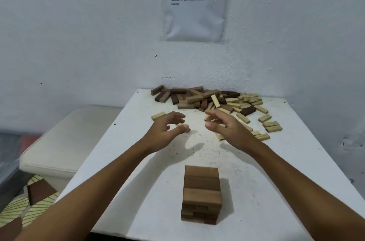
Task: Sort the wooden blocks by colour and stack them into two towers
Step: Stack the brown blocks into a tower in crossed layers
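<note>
A tower of dark brown blocks (201, 193) stands near the front edge of the white table (138, 161). A mixed pile of brown and pale blocks (199, 98) lies at the back against the wall, with pale blocks (271, 125) scattered to the right. One pale block (158, 115) lies alone at the left. My left hand (167, 130) hovers over the table's middle, fingers curled and apart, with a small blurred thing by its thumb that I cannot make out. My right hand (225, 125) reaches toward the pile with spread fingers, holding nothing.
A white wall rises directly behind the table, with a printed sheet (196, 2) stuck on it. A cream cushioned seat (65, 142) sits left of the table. A leaf-patterned mat (25, 207) lies on the floor at lower left.
</note>
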### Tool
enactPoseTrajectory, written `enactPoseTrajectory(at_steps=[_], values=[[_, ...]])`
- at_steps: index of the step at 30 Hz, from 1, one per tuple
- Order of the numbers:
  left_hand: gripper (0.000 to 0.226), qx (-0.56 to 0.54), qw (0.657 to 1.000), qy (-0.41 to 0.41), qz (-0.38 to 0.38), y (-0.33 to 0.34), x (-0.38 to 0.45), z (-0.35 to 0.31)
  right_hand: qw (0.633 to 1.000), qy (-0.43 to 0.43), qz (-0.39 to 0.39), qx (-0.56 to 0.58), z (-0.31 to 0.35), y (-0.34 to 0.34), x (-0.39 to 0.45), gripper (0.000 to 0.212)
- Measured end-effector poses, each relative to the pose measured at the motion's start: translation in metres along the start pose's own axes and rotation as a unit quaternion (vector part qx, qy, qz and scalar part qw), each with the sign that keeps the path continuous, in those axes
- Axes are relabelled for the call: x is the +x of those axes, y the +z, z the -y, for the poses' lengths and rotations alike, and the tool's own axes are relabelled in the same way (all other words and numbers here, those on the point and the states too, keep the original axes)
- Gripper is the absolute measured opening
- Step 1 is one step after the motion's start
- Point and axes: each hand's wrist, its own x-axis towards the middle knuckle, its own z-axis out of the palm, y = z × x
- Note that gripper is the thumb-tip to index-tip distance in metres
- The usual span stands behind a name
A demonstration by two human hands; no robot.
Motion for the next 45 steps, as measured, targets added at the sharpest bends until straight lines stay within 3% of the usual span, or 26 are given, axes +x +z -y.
enactPoseTrajectory(at_steps=[5,8,14,20,28,34,41,45], values=[[0.033,0.051,0.998,0.008,-0.026,-0.001,0.055,0.025,1.0,0.005,-0.023,-0.016,-0.018,-0.004,0.057,0.046],[0.034,0.101,0.993,0.032,-0.047,-0.001,0.083,0.039,0.998,0.003,-0.048,-0.031,-0.03,-0.003,0.089,0.045],[0.045,0.173,0.98,0.073,-0.06,0.005,0.128,0.054,0.963,-0.031,-0.105,-0.246,-0.056,0.008,0.14,0.058],[0.042,0.238,0.965,0.094,-0.055,0.021,0.159,0.066,0.929,-0.005,-0.106,-0.355,-0.065,0.021,0.158,0.073],[0.02,0.232,0.958,0.097,-0.136,0.026,0.168,0.064,0.9,-0.021,-0.145,-0.41,-0.064,0.03,0.167,0.057],[0.014,0.216,0.961,0.078,-0.156,0.013,0.151,0.064,0.886,-0.04,-0.144,-0.438,-0.062,0.031,0.157,0.019],[0.011,0.211,0.958,0.079,-0.178,0.0,0.12,0.067,0.877,-0.072,-0.16,-0.446,-0.06,0.035,0.145,0.014],[0.014,0.209,0.96,0.067,-0.177,-0.001,0.11,0.067,0.895,-0.069,-0.166,-0.409,-0.051,0.034,0.147,0.01]])
